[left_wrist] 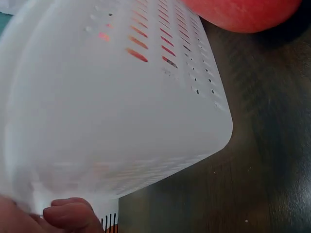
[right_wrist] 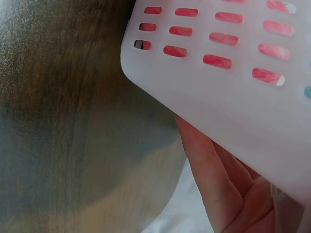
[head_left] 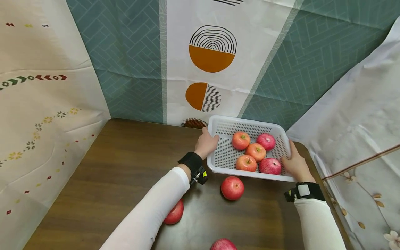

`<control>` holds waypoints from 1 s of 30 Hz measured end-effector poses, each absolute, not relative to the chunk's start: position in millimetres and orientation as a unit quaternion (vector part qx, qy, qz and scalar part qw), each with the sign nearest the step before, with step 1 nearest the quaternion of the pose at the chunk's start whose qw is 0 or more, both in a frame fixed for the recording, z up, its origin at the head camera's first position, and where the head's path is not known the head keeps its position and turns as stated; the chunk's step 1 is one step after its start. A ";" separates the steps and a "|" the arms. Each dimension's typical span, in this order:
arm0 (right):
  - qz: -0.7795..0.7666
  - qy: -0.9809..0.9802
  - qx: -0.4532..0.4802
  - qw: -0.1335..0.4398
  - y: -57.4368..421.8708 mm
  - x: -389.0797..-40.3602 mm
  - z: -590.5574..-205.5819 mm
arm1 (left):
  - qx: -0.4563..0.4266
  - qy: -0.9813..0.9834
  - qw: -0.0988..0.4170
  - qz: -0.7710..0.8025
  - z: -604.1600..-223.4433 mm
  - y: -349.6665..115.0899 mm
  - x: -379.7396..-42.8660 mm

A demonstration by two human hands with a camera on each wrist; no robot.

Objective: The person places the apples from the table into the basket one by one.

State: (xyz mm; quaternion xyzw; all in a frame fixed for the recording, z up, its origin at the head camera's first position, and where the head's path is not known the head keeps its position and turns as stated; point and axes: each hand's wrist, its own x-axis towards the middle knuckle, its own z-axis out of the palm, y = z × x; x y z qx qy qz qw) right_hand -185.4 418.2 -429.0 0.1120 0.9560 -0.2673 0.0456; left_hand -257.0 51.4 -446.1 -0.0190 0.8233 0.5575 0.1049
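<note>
A white perforated plastic basket (head_left: 224,160) is at the back right of the table, a person's hand at each short end. At its left end my left hand (head_left: 207,143) grips the rim, and curled fingers (left_wrist: 73,214) show there in the left wrist view. My right hand (head_left: 297,166) holds the right end, thumb at the rim; in the right wrist view its fingers (right_wrist: 206,170) reach under the basket's edge. Inside lie three orange-red apples (head_left: 246,163) and two pinkish-red round fruits (head_left: 270,166), grouped toward the right.
A red round fruit (head_left: 232,188) sits on the brown wooden table (head_left: 125,166) just in front of the basket. Another red fruit (head_left: 175,212) is partly hidden by the left sleeve, and a third fruit (head_left: 223,244) is at the near edge of view. Patterned cloths (head_left: 134,62) hang around the table.
</note>
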 end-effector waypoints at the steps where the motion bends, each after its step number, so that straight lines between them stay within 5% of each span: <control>1: -0.269 0.955 0.112 0.047 418.0 -185.3 -429.3 | -0.020 0.831 0.099 0.547 -447.2 52.8 -257.8; 20: -0.299 0.947 0.116 0.030 420.3 -180.0 -428.8 | -0.040 0.877 0.084 0.472 -441.1 64.7 -258.4; 30: -0.268 0.939 0.097 -0.194 405.5 -159.3 -415.3 | -0.033 0.891 0.083 0.446 -463.5 69.7 -277.2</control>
